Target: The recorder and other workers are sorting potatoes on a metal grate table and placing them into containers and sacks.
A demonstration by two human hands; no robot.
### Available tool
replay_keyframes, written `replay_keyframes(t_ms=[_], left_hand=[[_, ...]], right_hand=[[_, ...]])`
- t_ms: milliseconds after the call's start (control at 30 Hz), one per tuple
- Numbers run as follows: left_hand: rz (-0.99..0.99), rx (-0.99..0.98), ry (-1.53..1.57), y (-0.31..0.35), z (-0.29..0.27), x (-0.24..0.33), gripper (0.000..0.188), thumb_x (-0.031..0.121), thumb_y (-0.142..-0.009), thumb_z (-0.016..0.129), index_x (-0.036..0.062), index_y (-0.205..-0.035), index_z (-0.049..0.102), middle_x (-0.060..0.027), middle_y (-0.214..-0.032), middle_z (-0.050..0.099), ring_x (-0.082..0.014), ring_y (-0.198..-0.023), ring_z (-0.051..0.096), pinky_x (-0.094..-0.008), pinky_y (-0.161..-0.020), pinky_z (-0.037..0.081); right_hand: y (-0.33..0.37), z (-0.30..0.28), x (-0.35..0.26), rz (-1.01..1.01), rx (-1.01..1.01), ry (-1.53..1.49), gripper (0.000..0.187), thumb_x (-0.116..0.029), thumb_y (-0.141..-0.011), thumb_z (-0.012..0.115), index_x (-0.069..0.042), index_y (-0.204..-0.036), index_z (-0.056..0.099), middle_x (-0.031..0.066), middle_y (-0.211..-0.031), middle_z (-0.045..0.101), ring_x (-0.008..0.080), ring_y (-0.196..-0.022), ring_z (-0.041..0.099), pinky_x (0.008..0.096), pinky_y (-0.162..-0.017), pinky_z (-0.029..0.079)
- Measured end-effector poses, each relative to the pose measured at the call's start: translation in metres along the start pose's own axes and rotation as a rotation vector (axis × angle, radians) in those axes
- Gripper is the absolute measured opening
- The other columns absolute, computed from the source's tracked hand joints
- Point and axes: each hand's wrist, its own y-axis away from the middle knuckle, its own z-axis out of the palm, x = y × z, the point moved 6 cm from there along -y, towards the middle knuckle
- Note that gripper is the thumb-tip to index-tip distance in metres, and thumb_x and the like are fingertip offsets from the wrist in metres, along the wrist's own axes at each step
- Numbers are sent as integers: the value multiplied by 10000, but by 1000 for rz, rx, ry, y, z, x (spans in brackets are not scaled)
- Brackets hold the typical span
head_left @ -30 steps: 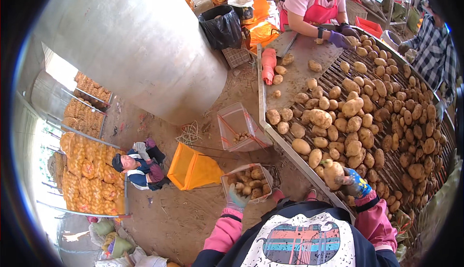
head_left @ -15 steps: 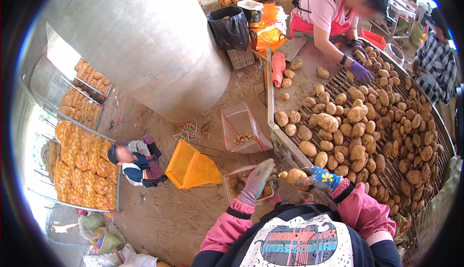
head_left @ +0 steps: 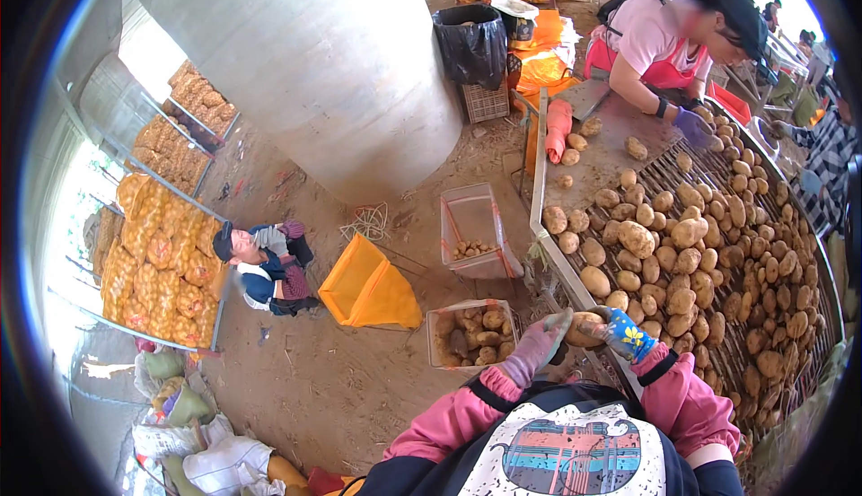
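Observation:
Brown potatoes (head_left: 682, 263) lie spread over the slatted metal sorting table (head_left: 561, 267) on my right. My right hand (head_left: 627, 334), in a blue patterned glove with a yellow flower, grips a potato (head_left: 585, 330) in front of my body, by the table's near edge. Close to that potato's left side is my left hand (head_left: 532, 350) in a greyish-purple glove, fingers stretched out; whether they touch it I cannot tell. Below and left of my hands, a crate (head_left: 435, 339) holds several potatoes.
Another crate (head_left: 467, 200) with small potatoes stands farther off, beside an open orange mesh bag (head_left: 370, 285). A co-worker (head_left: 660, 47) leans over the table's far side; a crouching person (head_left: 269, 267) is at left. A concrete pillar (head_left: 305, 74) rises behind.
My left hand has come down and right, closer to the potato in my right hand. More of the potato crate shows now. The whole view has shifted, with surroundings appearing farther right.

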Motion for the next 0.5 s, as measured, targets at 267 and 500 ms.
replay_keyframes(t_ms=[267, 500], left_hand=[[-399, -289, 473, -16, 37, -34, 687, 698, -890, 446, 46, -910, 663, -79, -739, 645, -175, -639, 639, -309, -557, 522], [-69, -16, 183, -26, 32, -3, 686, 657, -869, 527, 2, -769, 704, -79, -622, 604, -171, -542, 587, -310, -551, 470]], right_hand=[[19, -11, -18, -328, 202, 546, 658, -258, -706, 838, 30, -1227, 555, 157, -1112, 651, 232, -1038, 636, 333, -875, 516], [27, -9, -29, -109, 5, 44, 772, -231, -682, 867, 29, -1300, 485, 129, -1094, 651, 196, -973, 639, 316, -831, 536]])
